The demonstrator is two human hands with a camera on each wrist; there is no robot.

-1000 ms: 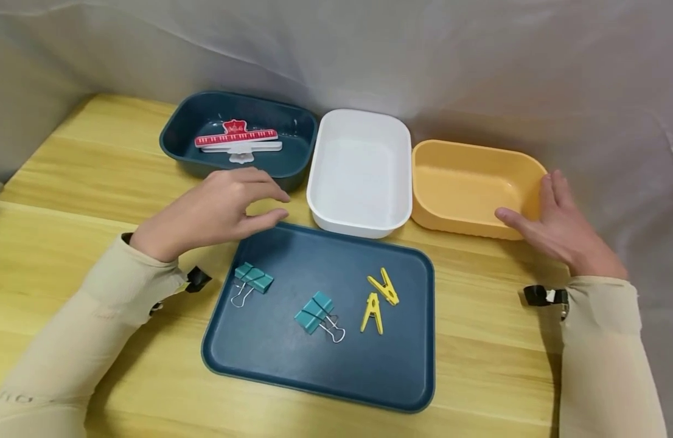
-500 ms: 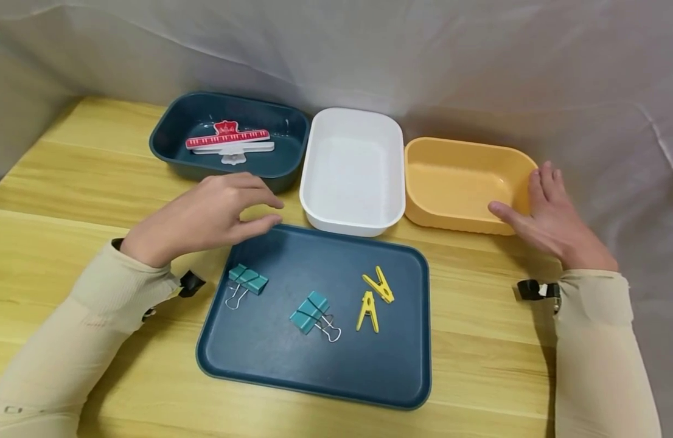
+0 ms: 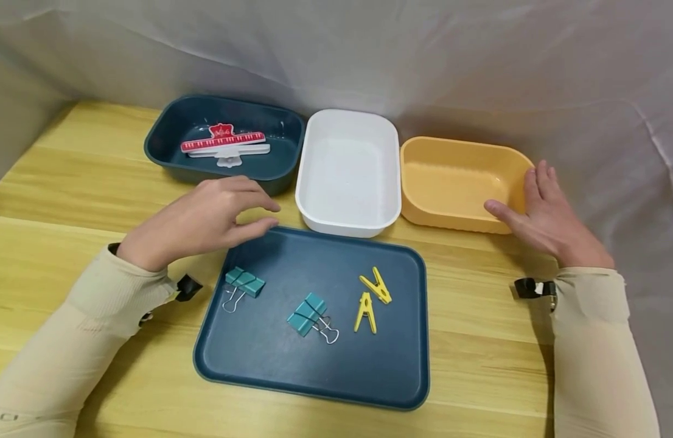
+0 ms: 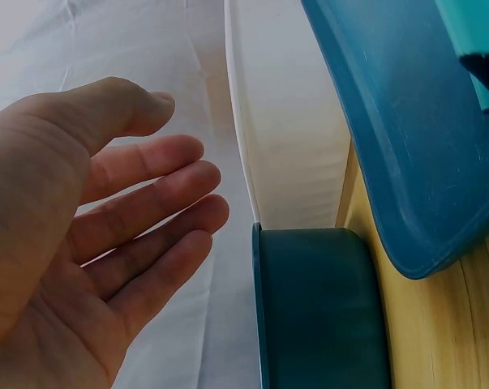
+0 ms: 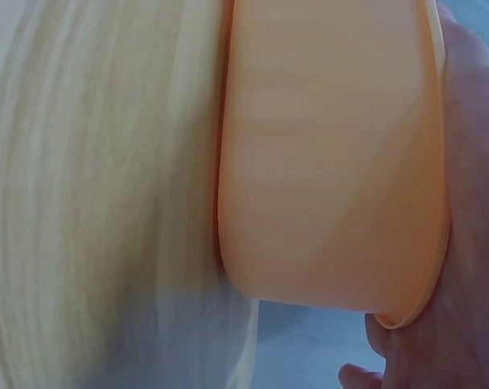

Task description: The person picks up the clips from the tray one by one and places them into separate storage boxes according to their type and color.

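My left hand (image 3: pixel 199 219) hovers with relaxed fingers and thumb apart, holding nothing, in front of the dark blue bin (image 3: pixel 177 172) and over the tray's far left corner. My right hand (image 3: pixel 555 225) rests at the right end of the yellow bin (image 3: pixel 451 214). Its fingers lie straight along the outside and its thumb reaches over the rim. In the right wrist view the palm lies along the bin's rim (image 5: pixel 439 162). On the dark blue tray (image 3: pixel 249 359) are two teal binder clips (image 3: pixel 309 313) and two yellow clothespins (image 3: pixel 366 312).
Inside the blue bin lie a red clip with a piano-key pattern (image 3: pixel 221 142) and a white clip (image 3: pixel 229 152). A white bin (image 3: pixel 350 164) stands between the blue and yellow bins. Grey cloth (image 3: pixel 336 55) hangs behind the wooden table (image 3: pixel 479 365).
The head view has shifted slightly, so everything sits a little further left in it. Both hands keep their places relative to the bins.
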